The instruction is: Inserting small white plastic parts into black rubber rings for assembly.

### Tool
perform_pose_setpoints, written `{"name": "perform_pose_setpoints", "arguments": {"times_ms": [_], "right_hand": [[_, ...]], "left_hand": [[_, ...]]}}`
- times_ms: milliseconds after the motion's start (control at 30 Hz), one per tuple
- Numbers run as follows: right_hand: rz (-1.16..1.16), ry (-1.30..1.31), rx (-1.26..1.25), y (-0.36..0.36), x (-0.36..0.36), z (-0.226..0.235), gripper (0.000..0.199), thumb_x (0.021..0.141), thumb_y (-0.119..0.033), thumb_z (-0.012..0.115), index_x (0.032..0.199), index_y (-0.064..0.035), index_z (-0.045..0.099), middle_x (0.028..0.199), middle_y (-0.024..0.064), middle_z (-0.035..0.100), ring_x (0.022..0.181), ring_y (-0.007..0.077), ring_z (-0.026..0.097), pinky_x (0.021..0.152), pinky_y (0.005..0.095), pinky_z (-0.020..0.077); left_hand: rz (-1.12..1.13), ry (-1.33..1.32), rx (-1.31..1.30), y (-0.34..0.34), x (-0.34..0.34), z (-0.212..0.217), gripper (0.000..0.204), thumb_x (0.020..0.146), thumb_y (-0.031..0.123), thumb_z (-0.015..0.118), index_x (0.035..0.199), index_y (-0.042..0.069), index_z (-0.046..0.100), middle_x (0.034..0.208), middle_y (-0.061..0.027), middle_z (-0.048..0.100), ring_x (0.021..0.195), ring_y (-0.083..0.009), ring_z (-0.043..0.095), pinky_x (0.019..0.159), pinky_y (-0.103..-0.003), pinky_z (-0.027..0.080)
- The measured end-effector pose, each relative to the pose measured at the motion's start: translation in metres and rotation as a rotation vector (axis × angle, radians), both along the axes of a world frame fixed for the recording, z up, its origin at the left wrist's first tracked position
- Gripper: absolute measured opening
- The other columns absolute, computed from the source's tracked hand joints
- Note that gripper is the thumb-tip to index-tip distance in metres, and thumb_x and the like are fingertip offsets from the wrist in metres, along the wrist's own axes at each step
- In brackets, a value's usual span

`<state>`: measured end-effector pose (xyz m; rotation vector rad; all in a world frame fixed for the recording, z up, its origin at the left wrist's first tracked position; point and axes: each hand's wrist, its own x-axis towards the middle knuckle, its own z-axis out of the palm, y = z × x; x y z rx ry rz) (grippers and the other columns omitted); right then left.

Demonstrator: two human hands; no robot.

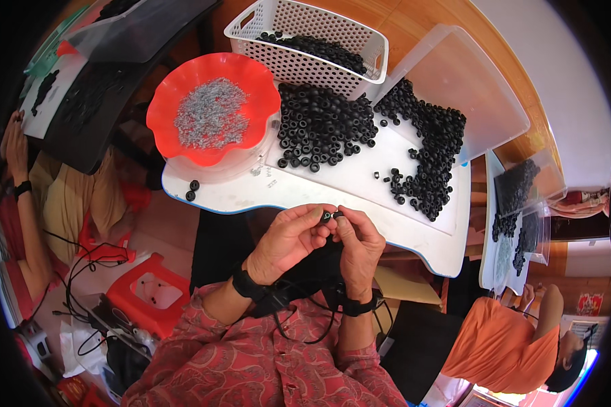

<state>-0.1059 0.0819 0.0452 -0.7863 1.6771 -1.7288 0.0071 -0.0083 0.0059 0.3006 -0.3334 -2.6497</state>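
In front of the table edge, my two hands meet fingertip to fingertip. My left hand (285, 239) is closed in a pinch on a small black ring-like part (326, 217). Between the thumb and fingers of my right hand (357, 249) is another small black piece (338, 215), brought up against the first. Something pale shows where they meet, too small to name. Past my hands, a heap of black ring-like parts (322, 125) lies on the white table (285, 190). A second heap (431, 152) spreads to its right.
A red wavy-rimmed bowl (163, 102) of small clear pieces stands at the left of the table. Behind the heaps are a white perforated basket (305, 74) and a tilted clear bin (482, 95). A red stool (132, 288) is lower left. Other people sit at both sides.
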Motion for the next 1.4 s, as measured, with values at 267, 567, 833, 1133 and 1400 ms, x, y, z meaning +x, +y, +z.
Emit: {"name": "perform_pose_setpoints", "arguments": {"times_ms": [267,567,833,1133,1400], "right_hand": [[-0.06,0.088,-0.085,0.0,0.004,0.0,0.012,0.088,0.0,0.069,0.099,0.0022,0.069,0.096,0.0044,0.061,0.081,0.0095,0.057,0.069,0.0216,0.0467],[-0.103,0.177,-0.086,-0.004,0.012,0.001,0.01,0.086,0.001,0.07,0.096,0.0016,0.069,0.097,0.0048,0.061,0.088,0.0118,0.058,0.076,0.0233,0.0468],[-0.131,0.203,-0.087,-0.006,0.015,0.0,0.009,0.086,0.0,0.07,0.095,0.001,0.069,0.096,0.0047,0.062,0.087,0.0117,0.057,0.076,0.0234,0.0466],[-0.157,0.187,-0.085,-0.006,0.017,-0.004,0.009,0.087,0.0,0.069,0.095,0.0016,0.069,0.097,0.0045,0.062,0.087,0.0112,0.057,0.076,0.0236,0.0464],[-0.148,0.185,-0.071,-0.005,0.018,-0.004,0.008,0.087,0.0,0.068,0.095,0.002,0.069,0.097,0.0048,0.062,0.087,0.0115,0.057,0.077,0.0239,0.0465]], "left_hand": [[0.028,-0.025,0.049,0.002,0.0,0.006,0.027,0.1,0.017,0.055,0.119,-0.002,0.06,0.096,-0.0061,0.065,0.079,-0.0097,0.061,0.068,-0.022,0.052],[0.116,-0.082,-0.062,0.008,-0.003,0.009,0.026,0.101,0.017,0.054,0.118,-0.002,0.061,0.097,-0.0046,0.065,0.081,-0.0093,0.062,0.07,-0.022,0.053],[0.153,-0.103,-0.108,0.01,-0.003,0.011,0.025,0.101,0.016,0.054,0.118,-0.001,0.062,0.098,-0.0047,0.065,0.082,-0.009,0.062,0.071,-0.023,0.054],[0.18,-0.111,-0.137,0.013,-0.004,0.012,0.025,0.101,0.016,0.055,0.117,-0.001,0.062,0.099,-0.0048,0.065,0.083,-0.0089,0.062,0.072,-0.022,0.053],[0.181,-0.124,-0.135,0.013,-0.003,0.01,0.025,0.101,0.016,0.054,0.117,-0.001,0.062,0.099,-0.0048,0.065,0.082,-0.0088,0.061,0.072,-0.022,0.053]]}}
